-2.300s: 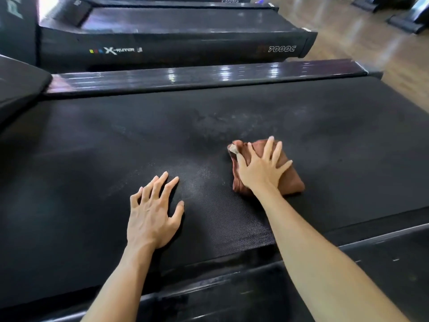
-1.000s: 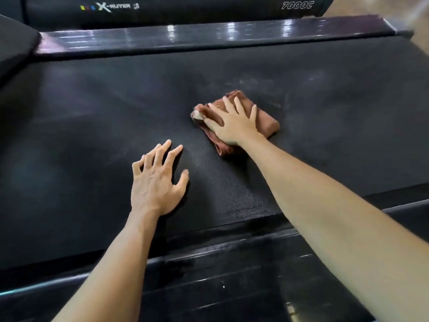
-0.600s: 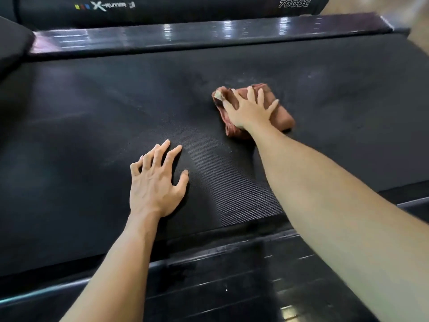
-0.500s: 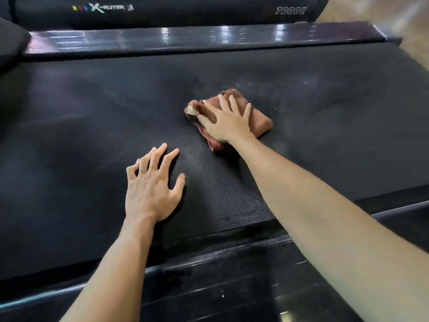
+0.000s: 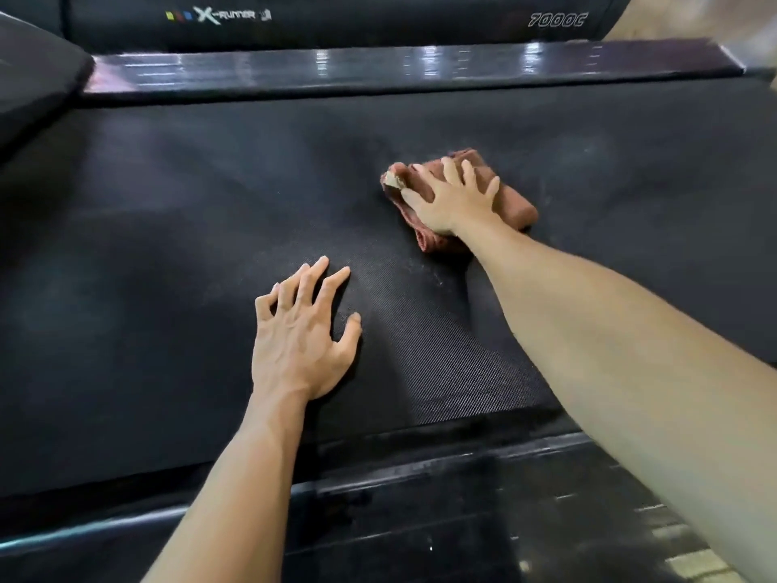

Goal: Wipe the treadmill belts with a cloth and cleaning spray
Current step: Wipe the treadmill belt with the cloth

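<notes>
Treadmill belt (image 5: 168,254), black and finely textured, fills most of the head view and serves as the reference surface. Fingers (image 5: 452,174) of the right hand (image 5: 452,199) are straight and spread wide, pressing flat on a folded reddish-brown cloth (image 5: 519,208); nothing is curled round the fabric. The cloth lies on the belt, right of its centre and toward its far edge, with a pale label corner showing beside the thumb. Fingers of the left hand (image 5: 300,338) are splayed and slightly arched, fingertips and palm resting on the belt nearer its close edge, left of the cloth and apart from it; this hand holds nothing. A glossy side rail (image 5: 378,67) borders the belt's far edge; a second dark rail (image 5: 420,469) borders its near edge. Beyond the far rail stands a neighbouring treadmill (image 5: 378,18) lettered "7000C"
</notes>
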The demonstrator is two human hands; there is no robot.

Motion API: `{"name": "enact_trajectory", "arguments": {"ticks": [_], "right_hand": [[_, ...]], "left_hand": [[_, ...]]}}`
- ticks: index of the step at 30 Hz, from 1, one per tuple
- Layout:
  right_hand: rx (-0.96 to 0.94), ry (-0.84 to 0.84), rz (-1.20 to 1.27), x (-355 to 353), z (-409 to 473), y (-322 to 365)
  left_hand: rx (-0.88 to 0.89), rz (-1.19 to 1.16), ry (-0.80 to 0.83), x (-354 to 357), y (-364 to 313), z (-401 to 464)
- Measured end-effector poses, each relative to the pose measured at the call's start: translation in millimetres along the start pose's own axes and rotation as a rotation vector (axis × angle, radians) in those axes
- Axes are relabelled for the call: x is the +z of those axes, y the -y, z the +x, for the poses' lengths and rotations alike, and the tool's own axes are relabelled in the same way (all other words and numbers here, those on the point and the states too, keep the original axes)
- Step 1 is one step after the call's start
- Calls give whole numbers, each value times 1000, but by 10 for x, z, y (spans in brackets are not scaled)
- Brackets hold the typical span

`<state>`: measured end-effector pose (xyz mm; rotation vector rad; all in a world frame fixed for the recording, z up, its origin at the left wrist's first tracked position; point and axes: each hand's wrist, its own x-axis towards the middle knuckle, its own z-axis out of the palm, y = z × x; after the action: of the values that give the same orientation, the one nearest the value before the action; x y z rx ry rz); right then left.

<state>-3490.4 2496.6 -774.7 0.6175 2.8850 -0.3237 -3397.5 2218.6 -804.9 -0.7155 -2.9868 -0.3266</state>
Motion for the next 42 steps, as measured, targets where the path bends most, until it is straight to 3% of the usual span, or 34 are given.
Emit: {"name": "enact_trajectory", "arguments": {"ticks": [3, 6, 10, 13, 15, 17, 19, 21, 23, 27, 32, 34, 38, 40, 42], "right_hand": [[-278, 43, -62, 86, -306, 206], [-337, -10, -32, 200, -786, -56], [-32, -83, 0, 190, -781, -508], [220, -74, 89, 36, -287, -389], [248, -88, 109, -45, 75, -204], [173, -79, 86, -52, 295, 10], [-20, -43, 23, -12, 318, 280], [-214, 0, -21, 44, 96, 406], [-281, -17, -37, 148, -253, 256], [-27, -87, 6, 169, -474, -335], [280, -87, 100, -67, 232, -17], [211, -99, 72, 11, 306, 283], [-265, -67, -30, 232, -185, 621], [-317, -82, -47, 336, -556, 400], [-220, -112, -22, 362, -721, 101]], "left_hand": [[5, 0, 7, -11, -10, 0], [3, -3, 8, -19, -9, 6], [4, -14, 6, -7, -6, 0], [10, -7, 5, 1, -1, 5], [2, -15, -7, 14, 7, 2], [6, -14, -8, 17, 0, 7], [8, -15, -9, 11, 1, 12], [13, -24, -7, 3, -7, 12], [11, -18, -5, -7, -4, -7], [11, -13, 0, -9, 3, 0], [8, -3, -9, 1, 6, 1], [8, -10, -8, -1, 2, 8], [10, -18, 0, -26, 2, 17], [10, -20, 9, -31, -3, -1], [6, -20, 5, -29, 0, 4]]}}
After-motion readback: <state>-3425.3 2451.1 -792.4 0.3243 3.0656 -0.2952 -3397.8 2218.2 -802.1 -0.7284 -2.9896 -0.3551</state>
